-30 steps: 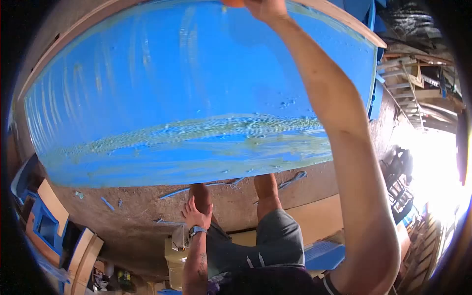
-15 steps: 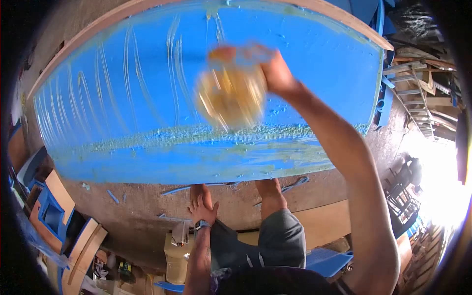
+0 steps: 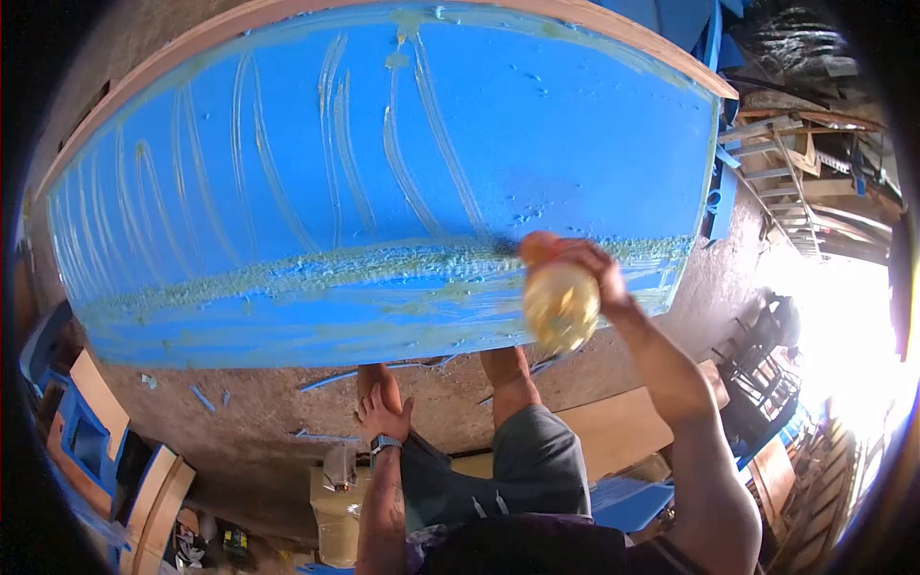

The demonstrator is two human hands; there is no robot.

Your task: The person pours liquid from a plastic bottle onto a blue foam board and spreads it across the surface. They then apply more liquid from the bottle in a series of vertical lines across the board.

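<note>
My right hand [image 3: 599,268] grips a clear plastic bottle [image 3: 563,311] of yellowish liquid, slightly blurred. The bottle's orange-red neck end points up and left, over the rough greenish strip along the lower part of a large blue panel [image 3: 575,125]. Glossy clear streaks [image 3: 402,172] run in long pairs across the panel's left and middle. My left hand [image 3: 385,420], with a watch on the wrist, rests on my left knee below the panel's near edge. Its fingers are spread and hold nothing.
A wooden strip [image 3: 632,21] edges the panel's far side. Thin blue offcuts [image 3: 203,399] lie on the floor. Wood and blue parts [image 3: 158,513] lie at lower left, a cardboard-coloured box [image 3: 335,532] is beside me, and a ladder [image 3: 800,192] stands at right.
My right hand has brought the bottle down and right, from above the panel's middle to its near edge. Another pair of glossy streaks shows on the panel's middle. My left hand stays on the knee.
</note>
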